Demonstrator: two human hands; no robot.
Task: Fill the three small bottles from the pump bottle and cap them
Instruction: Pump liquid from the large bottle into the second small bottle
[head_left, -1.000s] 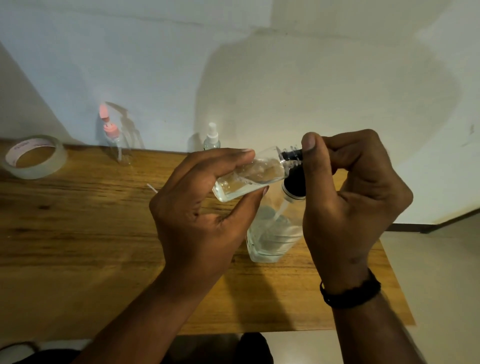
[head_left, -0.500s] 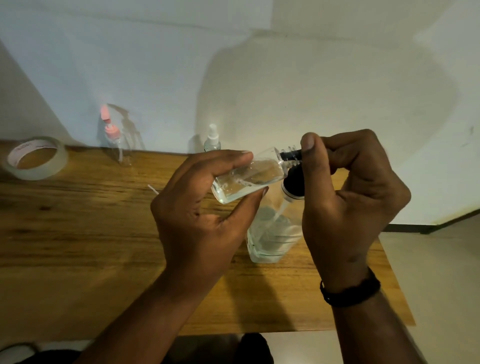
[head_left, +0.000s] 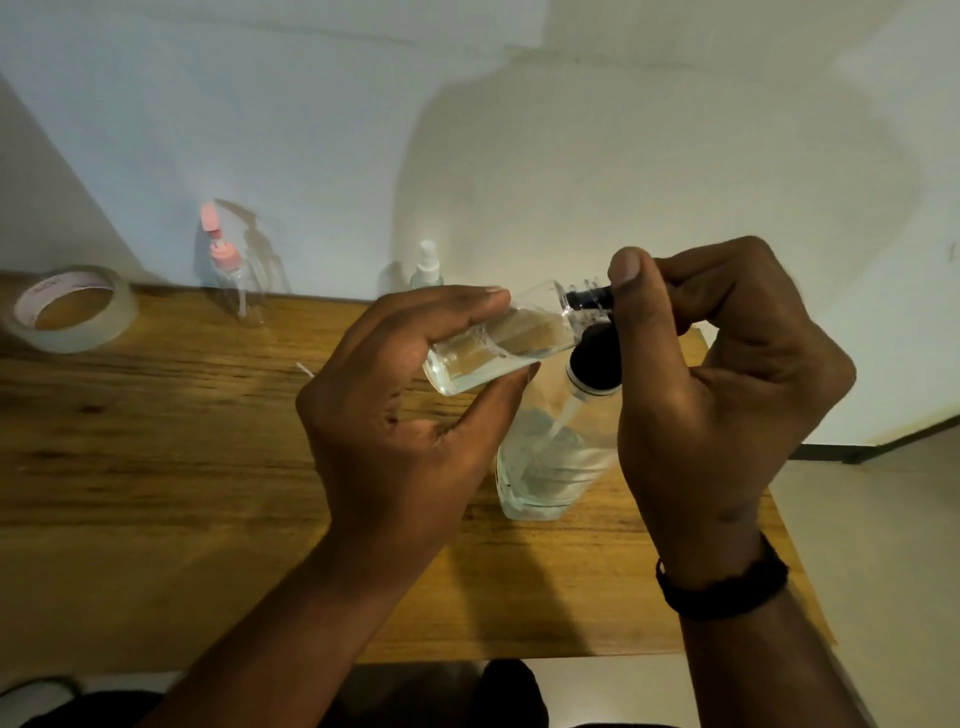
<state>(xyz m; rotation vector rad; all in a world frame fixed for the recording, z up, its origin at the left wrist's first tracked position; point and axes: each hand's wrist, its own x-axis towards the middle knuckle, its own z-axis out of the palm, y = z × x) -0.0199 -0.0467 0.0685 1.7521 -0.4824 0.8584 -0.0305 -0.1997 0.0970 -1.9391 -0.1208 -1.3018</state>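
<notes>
Both forearms reach up from the lower edge and meet near the middle, held above the counter (head_left: 156, 467). The left hand (head_left: 410, 415) shows its back, wrist bent slightly, fingers (head_left: 447, 306) stretched along the top of a small bottle (head_left: 498, 353) and the thumb pressed against its underside — the bottle lies tilted in that grip. The right hand (head_left: 727, 395) stands opposite, its back turned to the right, fingers curled tight and the thumb upright, pinching the black pump nozzle (head_left: 589, 299) at the bottle's mouth. A dark band circles the right wrist.
</notes>
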